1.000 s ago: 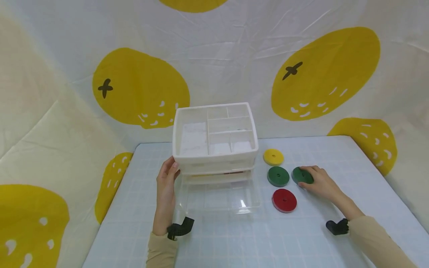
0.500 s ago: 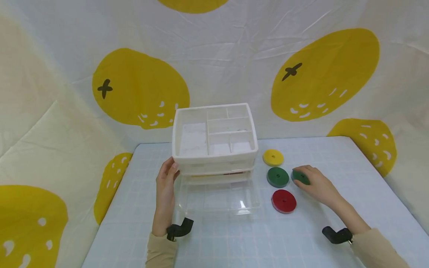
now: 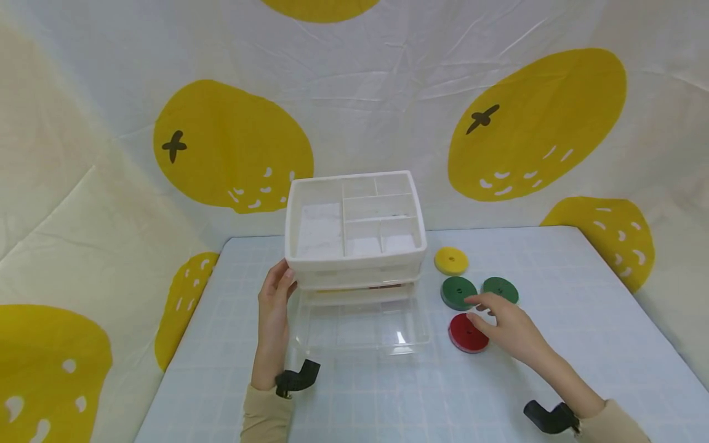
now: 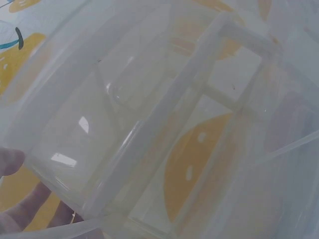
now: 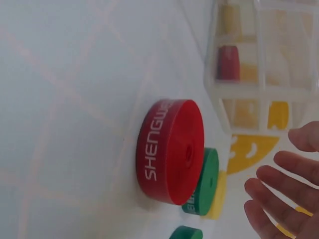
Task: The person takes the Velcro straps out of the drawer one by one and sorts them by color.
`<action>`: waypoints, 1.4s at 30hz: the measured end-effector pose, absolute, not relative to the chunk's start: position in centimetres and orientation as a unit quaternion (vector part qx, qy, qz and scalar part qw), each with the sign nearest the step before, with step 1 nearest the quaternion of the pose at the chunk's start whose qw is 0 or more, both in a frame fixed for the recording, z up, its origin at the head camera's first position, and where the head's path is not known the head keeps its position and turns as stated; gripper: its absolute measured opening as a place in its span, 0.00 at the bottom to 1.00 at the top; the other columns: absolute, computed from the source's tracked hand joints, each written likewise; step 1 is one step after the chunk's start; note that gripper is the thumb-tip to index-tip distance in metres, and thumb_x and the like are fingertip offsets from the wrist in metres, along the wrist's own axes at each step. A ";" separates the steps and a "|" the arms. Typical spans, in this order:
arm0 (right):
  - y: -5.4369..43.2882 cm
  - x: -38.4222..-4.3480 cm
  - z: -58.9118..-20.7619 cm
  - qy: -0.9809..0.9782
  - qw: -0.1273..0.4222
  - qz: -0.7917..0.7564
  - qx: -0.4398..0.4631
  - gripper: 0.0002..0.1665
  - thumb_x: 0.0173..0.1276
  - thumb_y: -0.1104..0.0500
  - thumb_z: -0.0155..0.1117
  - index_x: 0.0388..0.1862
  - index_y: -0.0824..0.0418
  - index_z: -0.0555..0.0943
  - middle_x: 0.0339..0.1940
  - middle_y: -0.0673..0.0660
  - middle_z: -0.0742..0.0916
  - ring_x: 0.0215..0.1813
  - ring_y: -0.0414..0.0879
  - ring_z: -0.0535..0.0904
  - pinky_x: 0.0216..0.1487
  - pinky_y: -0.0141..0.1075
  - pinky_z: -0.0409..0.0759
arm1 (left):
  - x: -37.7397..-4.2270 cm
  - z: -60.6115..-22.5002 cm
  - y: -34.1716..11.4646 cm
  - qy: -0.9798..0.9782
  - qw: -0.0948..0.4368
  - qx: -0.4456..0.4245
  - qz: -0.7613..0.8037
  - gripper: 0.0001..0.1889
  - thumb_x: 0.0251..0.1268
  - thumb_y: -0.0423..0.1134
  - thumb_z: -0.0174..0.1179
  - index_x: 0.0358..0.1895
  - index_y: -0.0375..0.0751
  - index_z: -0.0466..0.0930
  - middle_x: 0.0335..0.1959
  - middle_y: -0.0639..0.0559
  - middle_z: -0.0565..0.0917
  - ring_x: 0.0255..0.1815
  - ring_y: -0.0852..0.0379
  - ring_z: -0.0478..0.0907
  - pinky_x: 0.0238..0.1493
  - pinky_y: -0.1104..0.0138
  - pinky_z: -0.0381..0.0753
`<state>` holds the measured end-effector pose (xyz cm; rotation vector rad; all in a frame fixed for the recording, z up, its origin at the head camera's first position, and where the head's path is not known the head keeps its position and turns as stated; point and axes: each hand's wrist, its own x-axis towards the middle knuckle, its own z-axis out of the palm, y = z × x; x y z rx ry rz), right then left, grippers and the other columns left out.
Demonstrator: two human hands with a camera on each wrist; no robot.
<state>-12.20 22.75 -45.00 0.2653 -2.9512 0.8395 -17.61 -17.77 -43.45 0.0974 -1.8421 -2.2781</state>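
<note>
Head cam, clock centred on the white organizer (image 3: 356,261): it stands approx. mid-table, top tray split into compartments, w/ a clear drawer (image 3: 338,332) jutting out at 6 o'c. L hand (image 3: 274,301) is at 8 o'c, fingers bent round the box's lower corner, thumb against it, so it grips the box there; some fingertips hidden.

R hand (image 3: 511,329) is at 4 o'c, fingers loosely bent & spread, thumb apart, holding nothing. From above its tips overlap the red roll (image 3: 466,337) & the inner green roll (image 3: 456,291), but R wrist cam shows a gap betw. hand & red.

Rolls all lie flat on the pale checked cloth (image 3: 399,400): yellow roll (image 3: 451,261) betw. 3 & 4 o'c, inner green at 4, red a bit past 4, outer green roll (image 3: 501,287) farther out, betw. 3 & 4. Red's side reads "SHENGWE…", rest cut off.

Black wrist mount on each arm; backdrop (image 3: 382,92) w/ yellow fruit prints at 12.
</note>
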 end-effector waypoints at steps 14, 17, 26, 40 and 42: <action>17.6 -9.0 -46.6 -0.945 -0.040 0.316 0.069 0.06 0.61 0.56 0.69 0.37 0.53 0.84 0.30 0.42 0.85 0.32 0.32 0.77 0.35 0.24 0.79 | -17.5 -43.5 -17.7 -0.625 0.103 0.036 -0.773 0.19 0.70 0.44 0.56 0.61 0.44 0.72 0.55 0.57 0.77 0.57 0.59 0.73 0.65 0.63 0.68; 16.4 -8.3 -46.5 -0.935 -0.069 0.341 0.076 0.07 0.61 0.54 0.69 0.37 0.53 0.84 0.30 0.42 0.85 0.32 0.33 0.77 0.34 0.24 0.78 | -17.5 -43.4 -17.7 -0.625 0.104 0.037 -0.773 0.19 0.70 0.44 0.56 0.61 0.44 0.72 0.55 0.57 0.77 0.57 0.59 0.72 0.65 0.62 0.67; 13.5 -7.4 -47.3 -0.896 -0.151 0.400 0.121 0.10 0.64 0.52 0.66 0.39 0.56 0.84 0.32 0.47 0.87 0.31 0.33 0.78 0.34 0.24 0.77 | -17.4 -43.3 -17.6 -0.628 0.103 0.037 -0.771 0.19 0.71 0.44 0.55 0.62 0.43 0.72 0.55 0.58 0.77 0.57 0.59 0.73 0.65 0.62 0.67; 9.2 -7.6 -48.4 -0.706 -0.293 0.630 0.140 0.21 0.74 0.52 0.54 0.52 0.68 0.80 0.46 0.66 0.87 0.45 0.52 0.85 0.47 0.39 0.84 | -17.5 -43.3 -17.6 -0.629 0.107 0.046 -0.768 0.20 0.70 0.45 0.57 0.61 0.43 0.73 0.54 0.59 0.78 0.56 0.61 0.73 0.62 0.65 0.69; 8.6 -7.7 -48.4 -0.686 -0.299 0.648 0.143 0.23 0.75 0.52 0.52 0.53 0.70 0.79 0.47 0.67 0.87 0.46 0.53 0.86 0.50 0.41 0.84 | -17.5 -43.3 -17.6 -0.629 0.108 0.048 -0.769 0.20 0.70 0.45 0.57 0.61 0.43 0.73 0.54 0.59 0.78 0.55 0.61 0.73 0.62 0.66 0.69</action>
